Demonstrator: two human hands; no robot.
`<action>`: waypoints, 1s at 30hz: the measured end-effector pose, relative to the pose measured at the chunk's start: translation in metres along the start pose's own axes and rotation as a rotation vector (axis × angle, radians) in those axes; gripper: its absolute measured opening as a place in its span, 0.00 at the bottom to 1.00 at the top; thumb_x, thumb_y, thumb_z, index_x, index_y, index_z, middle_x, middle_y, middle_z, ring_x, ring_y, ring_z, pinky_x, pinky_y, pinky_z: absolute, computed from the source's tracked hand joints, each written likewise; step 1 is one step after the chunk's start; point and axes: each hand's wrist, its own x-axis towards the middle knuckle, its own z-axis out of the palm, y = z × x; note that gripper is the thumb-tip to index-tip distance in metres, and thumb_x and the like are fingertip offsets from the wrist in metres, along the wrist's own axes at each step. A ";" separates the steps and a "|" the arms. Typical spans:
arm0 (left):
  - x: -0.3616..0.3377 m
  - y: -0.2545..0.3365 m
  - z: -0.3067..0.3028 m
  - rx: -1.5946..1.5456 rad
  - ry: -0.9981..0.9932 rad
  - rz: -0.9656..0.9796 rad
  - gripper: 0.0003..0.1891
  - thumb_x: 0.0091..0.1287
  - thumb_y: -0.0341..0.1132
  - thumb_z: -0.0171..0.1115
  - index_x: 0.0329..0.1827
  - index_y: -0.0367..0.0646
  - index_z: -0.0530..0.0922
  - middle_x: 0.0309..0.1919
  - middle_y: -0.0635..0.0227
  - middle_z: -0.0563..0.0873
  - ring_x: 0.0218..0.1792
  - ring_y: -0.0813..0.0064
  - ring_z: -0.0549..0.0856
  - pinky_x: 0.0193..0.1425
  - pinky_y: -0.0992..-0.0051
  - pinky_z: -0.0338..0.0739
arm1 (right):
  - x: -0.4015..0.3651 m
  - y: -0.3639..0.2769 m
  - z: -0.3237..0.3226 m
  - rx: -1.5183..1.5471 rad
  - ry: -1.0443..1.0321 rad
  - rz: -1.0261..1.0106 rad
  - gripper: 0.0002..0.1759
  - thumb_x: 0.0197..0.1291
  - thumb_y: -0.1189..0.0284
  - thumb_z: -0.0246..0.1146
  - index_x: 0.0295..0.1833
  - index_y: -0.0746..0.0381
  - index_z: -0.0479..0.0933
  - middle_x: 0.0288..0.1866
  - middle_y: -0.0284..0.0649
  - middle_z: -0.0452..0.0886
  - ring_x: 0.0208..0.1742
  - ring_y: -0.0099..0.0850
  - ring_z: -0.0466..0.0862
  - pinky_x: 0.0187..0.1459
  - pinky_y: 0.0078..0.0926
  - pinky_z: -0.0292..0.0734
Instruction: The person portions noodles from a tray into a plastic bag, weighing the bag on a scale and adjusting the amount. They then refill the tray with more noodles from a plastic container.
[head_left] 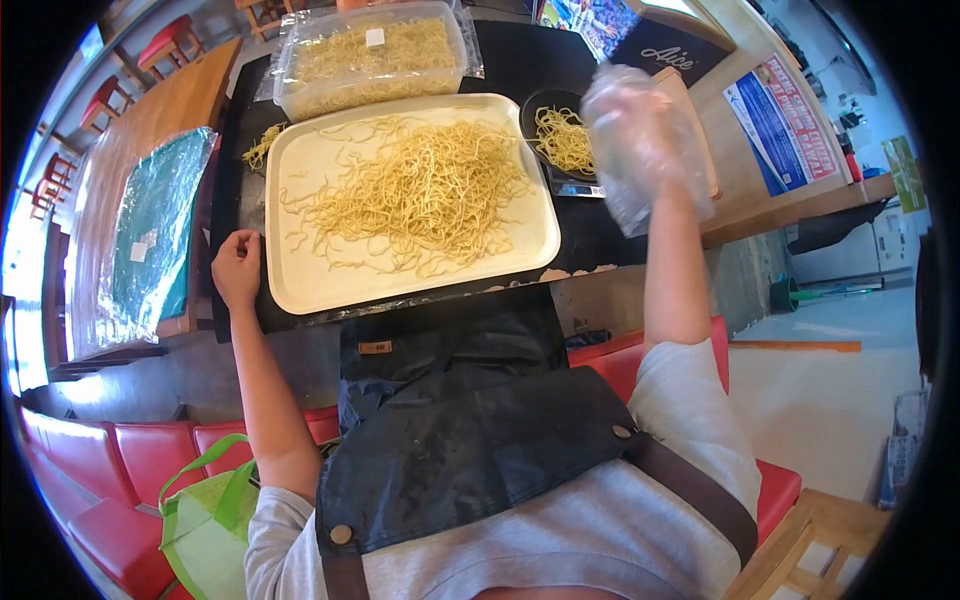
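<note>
A white tray (300,290) bears a large heap of yellow noodles (440,190). Bare and curled, my left hand (238,268) rests at the table edge by the tray's left side, with nothing visible in it. My right hand (640,125), inside a loose clear plastic bag (625,195), is just right of a black bowl (532,104). Some noodles (566,140) lie in that bowl, which stands on a scale (577,188). The plastic and blur hide the right fingers and anything between them.
Behind the tray is a clear plastic tub (290,98) of noodles. Stray noodles (262,147) lie left of the tray. A dark box (672,46) stands at the back right. Plastic-wrapped green material (155,235) is on the left, and red seats (155,455) stand below.
</note>
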 end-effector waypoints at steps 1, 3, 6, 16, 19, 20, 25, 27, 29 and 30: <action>0.000 0.001 -0.001 0.024 -0.015 -0.006 0.08 0.63 0.37 0.63 0.39 0.41 0.83 0.22 0.72 0.81 0.25 0.84 0.78 0.32 0.81 0.72 | -0.007 -0.017 0.015 -0.003 -0.002 0.006 0.12 0.61 0.71 0.58 0.49 0.62 0.76 0.44 0.40 0.79 0.52 0.31 0.78 0.55 0.28 0.73; 0.001 0.000 -0.001 0.016 -0.001 0.006 0.08 0.62 0.37 0.63 0.37 0.41 0.83 0.22 0.70 0.82 0.24 0.82 0.78 0.31 0.79 0.72 | -0.020 -0.021 0.077 0.677 -0.115 0.150 0.11 0.61 0.69 0.59 0.47 0.61 0.76 0.44 0.41 0.80 0.51 0.32 0.79 0.56 0.28 0.74; 0.000 -0.002 0.002 -0.021 0.008 0.018 0.08 0.61 0.37 0.64 0.36 0.42 0.83 0.22 0.69 0.82 0.24 0.80 0.79 0.31 0.77 0.73 | -0.021 -0.047 0.102 0.970 -0.194 0.155 0.11 0.63 0.67 0.58 0.47 0.60 0.76 0.45 0.40 0.80 0.49 0.31 0.80 0.53 0.27 0.76; 0.001 -0.002 0.001 0.007 -0.013 0.010 0.09 0.63 0.38 0.63 0.38 0.42 0.83 0.23 0.71 0.82 0.26 0.83 0.78 0.33 0.80 0.72 | 0.033 -0.082 -0.019 1.100 0.057 0.337 0.13 0.58 0.71 0.60 0.48 0.62 0.77 0.45 0.42 0.81 0.48 0.33 0.82 0.51 0.25 0.78; 0.001 0.002 0.000 0.026 -0.020 -0.023 0.09 0.63 0.38 0.63 0.38 0.43 0.83 0.23 0.70 0.83 0.26 0.81 0.80 0.33 0.78 0.73 | 0.034 -0.076 -0.018 0.479 -0.045 0.005 0.14 0.57 0.72 0.60 0.48 0.63 0.77 0.46 0.43 0.81 0.48 0.34 0.82 0.52 0.25 0.78; 0.001 0.003 0.000 0.026 -0.005 -0.024 0.09 0.62 0.38 0.63 0.38 0.43 0.83 0.23 0.69 0.83 0.25 0.78 0.81 0.33 0.77 0.74 | 0.032 -0.075 -0.006 0.260 -0.073 -0.097 0.14 0.56 0.73 0.60 0.48 0.64 0.77 0.46 0.43 0.81 0.48 0.35 0.82 0.52 0.26 0.78; 0.000 -0.005 0.003 -0.027 0.013 -0.001 0.09 0.62 0.38 0.64 0.36 0.43 0.83 0.22 0.70 0.82 0.24 0.80 0.80 0.32 0.78 0.73 | 0.004 -0.082 0.061 -0.253 -0.166 -0.374 0.15 0.54 0.74 0.61 0.48 0.65 0.77 0.46 0.44 0.81 0.48 0.36 0.81 0.53 0.27 0.78; 0.000 -0.005 0.003 -0.026 0.016 0.008 0.08 0.61 0.38 0.64 0.35 0.42 0.83 0.21 0.70 0.82 0.23 0.80 0.79 0.31 0.78 0.73 | 0.009 -0.081 0.078 -0.333 0.006 -0.366 0.12 0.55 0.74 0.61 0.45 0.66 0.79 0.45 0.44 0.81 0.49 0.36 0.81 0.52 0.26 0.77; -0.001 -0.004 0.002 -0.019 0.011 0.004 0.08 0.61 0.38 0.64 0.35 0.43 0.83 0.21 0.70 0.82 0.23 0.79 0.79 0.31 0.77 0.73 | 0.023 -0.083 0.056 -0.048 -0.057 -0.212 0.11 0.55 0.74 0.62 0.44 0.65 0.79 0.44 0.44 0.82 0.48 0.38 0.81 0.52 0.27 0.77; -0.001 -0.002 0.001 -0.017 0.004 0.004 0.08 0.61 0.38 0.64 0.36 0.43 0.83 0.21 0.70 0.82 0.23 0.79 0.79 0.31 0.77 0.73 | 0.025 -0.084 0.043 0.228 -0.125 -0.046 0.10 0.54 0.74 0.62 0.43 0.65 0.80 0.44 0.44 0.82 0.48 0.39 0.82 0.52 0.27 0.77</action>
